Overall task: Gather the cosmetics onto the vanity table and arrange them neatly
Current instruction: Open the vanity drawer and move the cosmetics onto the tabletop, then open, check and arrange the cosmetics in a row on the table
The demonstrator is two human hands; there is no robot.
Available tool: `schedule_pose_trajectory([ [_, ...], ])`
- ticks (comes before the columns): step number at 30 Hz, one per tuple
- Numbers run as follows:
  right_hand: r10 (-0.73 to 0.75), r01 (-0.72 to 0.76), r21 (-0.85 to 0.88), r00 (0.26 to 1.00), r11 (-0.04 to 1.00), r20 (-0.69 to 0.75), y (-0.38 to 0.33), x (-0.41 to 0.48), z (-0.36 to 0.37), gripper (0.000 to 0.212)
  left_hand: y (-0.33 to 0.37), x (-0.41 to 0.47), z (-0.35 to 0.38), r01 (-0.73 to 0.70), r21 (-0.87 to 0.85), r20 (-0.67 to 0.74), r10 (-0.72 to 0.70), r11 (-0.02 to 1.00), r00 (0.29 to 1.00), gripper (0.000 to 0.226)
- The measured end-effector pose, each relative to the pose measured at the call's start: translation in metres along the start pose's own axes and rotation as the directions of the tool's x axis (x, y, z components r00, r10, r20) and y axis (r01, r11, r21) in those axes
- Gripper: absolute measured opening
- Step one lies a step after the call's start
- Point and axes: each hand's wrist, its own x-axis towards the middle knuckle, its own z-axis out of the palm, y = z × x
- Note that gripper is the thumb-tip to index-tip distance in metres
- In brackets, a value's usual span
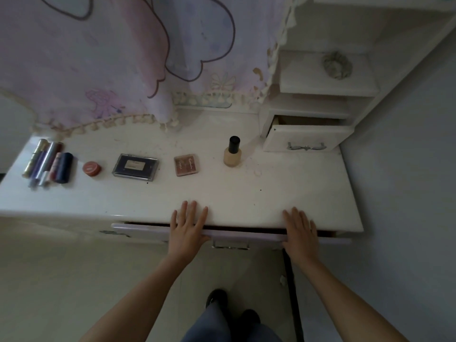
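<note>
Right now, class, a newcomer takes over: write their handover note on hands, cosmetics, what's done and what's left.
Left hand and right hand: both open, flat on the white vanity table at its front edge.
In a row on top: metallic tubes, round red pot, dark rectangular compact, pink square palette, beige bottle with black cap.
Done: cosmetics look gathered and lined up.
Left: probably shut the wide front drawer and small upper drawer, both ajar.

The left grip point(188, 227) and right grip point(300, 233) lie flat, fingers straight, on the worktop point(246, 193) edge over the part-open drawer point(148, 230); the foundation bottle point(232, 154) stands beyond, between them.
</note>
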Motion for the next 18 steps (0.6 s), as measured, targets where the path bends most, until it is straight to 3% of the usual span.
schedule_pose_trajectory([
  [3, -0.023, 0.024, -0.045, 0.999, 0.999, 0.023, 0.002, 0.004, -0.005, 0.067, -0.002, 0.005, -0.001, -0.03, 0.0, 0.054, 0.03, 1.0, 0.998, 0.097],
  [9, -0.014, 0.014, -0.011, 1.0, 1.0, 0.022, 0.001, 0.008, -0.004, 0.06, -0.001, 0.006, 0.001, -0.037, -0.015, 0.013, 0.037, 0.999, 0.999, 0.089],
  [12, -0.023, 0.026, -0.067, 0.999, 0.997, 0.039, 0.003, 0.014, 0.002, 0.067, 0.003, 0.007, 0.001, -0.028, -0.025, 0.031, 0.029, 0.999, 0.999, 0.088],
  [15, -0.019, 0.016, -0.052, 0.999, 0.999, -0.041, 0.0, 0.013, -0.001, 0.062, 0.005, 0.007, 0.001, -0.016, -0.01, 0.099, 0.017, 1.0, 0.995, 0.088],
  [18, 0.006, -0.002, -0.065, 0.998, 0.998, 0.055, -0.004, 0.011, -0.001, 0.058, 0.012, 0.005, -0.011, 0.036, 0.022, 0.074, -0.038, 0.999, 0.997, 0.077],
])
